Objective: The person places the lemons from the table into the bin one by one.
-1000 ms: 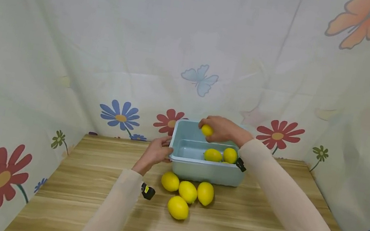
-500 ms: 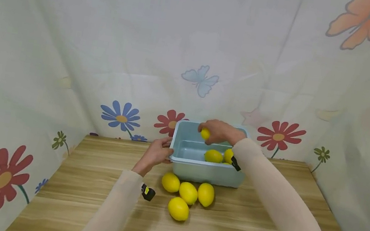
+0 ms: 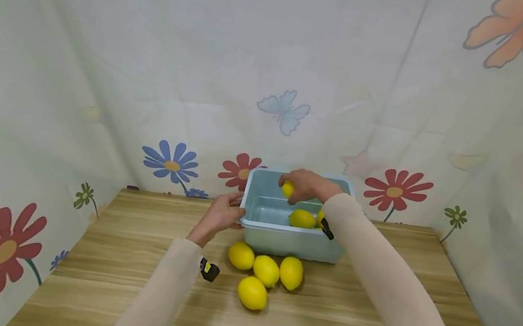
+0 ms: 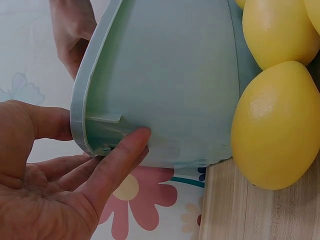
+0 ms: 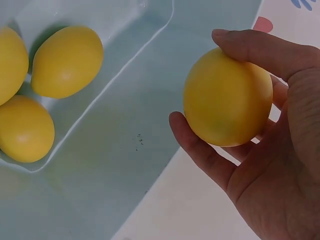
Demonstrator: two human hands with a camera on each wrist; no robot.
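My right hand (image 3: 308,186) holds a lemon (image 5: 227,100) between thumb and fingers, above the inside of a light blue plastic bin (image 3: 292,243). Three other lemons (image 5: 67,61) lie on the bin's floor in the right wrist view. At the bin's left end is my left hand (image 3: 219,214), gripping the rim. In the left wrist view its thumb is on the rim (image 4: 77,112) and its fingertips touch the outer wall. Several lemons (image 3: 266,271) lie on the table just in front of the bin.
The wooden table (image 3: 135,280) reaches back to a curtain (image 3: 215,64) printed with flowers and butterflies, close behind the bin. One lemon (image 3: 252,292) sits nearest the front of the group. A small black camera (image 3: 209,270) is worn on my left wrist.
My right hand has shifted slightly left and lower with the lemon, over the bin. The left hand stays on the rim, and the lemons on the table keep their places.
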